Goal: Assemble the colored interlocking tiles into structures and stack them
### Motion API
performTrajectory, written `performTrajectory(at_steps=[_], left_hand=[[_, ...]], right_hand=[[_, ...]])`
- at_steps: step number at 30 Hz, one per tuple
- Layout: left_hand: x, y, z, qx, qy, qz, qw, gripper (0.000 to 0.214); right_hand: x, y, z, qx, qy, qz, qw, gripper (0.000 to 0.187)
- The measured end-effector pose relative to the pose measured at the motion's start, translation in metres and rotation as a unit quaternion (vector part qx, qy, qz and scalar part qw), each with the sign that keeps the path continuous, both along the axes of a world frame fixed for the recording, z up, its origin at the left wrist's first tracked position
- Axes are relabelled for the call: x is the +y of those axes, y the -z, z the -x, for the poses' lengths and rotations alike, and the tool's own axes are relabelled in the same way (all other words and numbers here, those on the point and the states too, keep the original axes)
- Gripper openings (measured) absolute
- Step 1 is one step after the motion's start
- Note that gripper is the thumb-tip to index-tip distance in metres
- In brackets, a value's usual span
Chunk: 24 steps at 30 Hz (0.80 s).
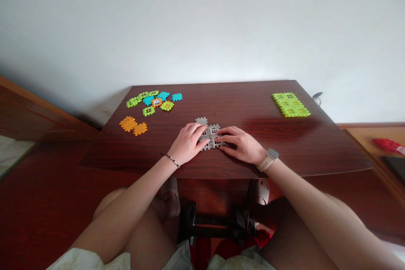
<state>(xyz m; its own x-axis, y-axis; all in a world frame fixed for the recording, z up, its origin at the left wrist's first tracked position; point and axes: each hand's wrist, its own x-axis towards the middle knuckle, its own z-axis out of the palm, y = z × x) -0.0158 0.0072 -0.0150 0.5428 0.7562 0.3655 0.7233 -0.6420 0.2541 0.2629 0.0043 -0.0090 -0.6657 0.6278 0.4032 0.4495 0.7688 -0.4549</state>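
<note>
A cluster of grey interlocking plastic tiles [211, 133] lies flat near the middle of the dark wooden table [253, 156]. My left hand [188, 142] rests on the cluster's left side, fingers pressed down on the tiles. My right hand [241, 143], with a watch on its wrist, presses on the right side, fingers laid over the tiles. One more grey tile [201, 121] sits at the far edge of the cluster, touching it.
Loose green, blue and orange tiles [154, 101] lie at the table's far left, with two orange tiles [133, 125] nearer me. A joined panel of lime-green tiles [290, 104] lies at the far right. A white wall stands behind. My knees and feet are below the table.
</note>
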Motion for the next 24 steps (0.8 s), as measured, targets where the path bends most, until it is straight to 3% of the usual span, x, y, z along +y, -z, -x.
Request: performTrajectory(at_steps=[24], left_hand=[[-0.006,-0.005,-0.019,-0.018,-0.072,0.038,0.997,0.044]], right_hand=[[0.000,0.002,0.000,0.001,0.010,0.003,1.000,0.025]])
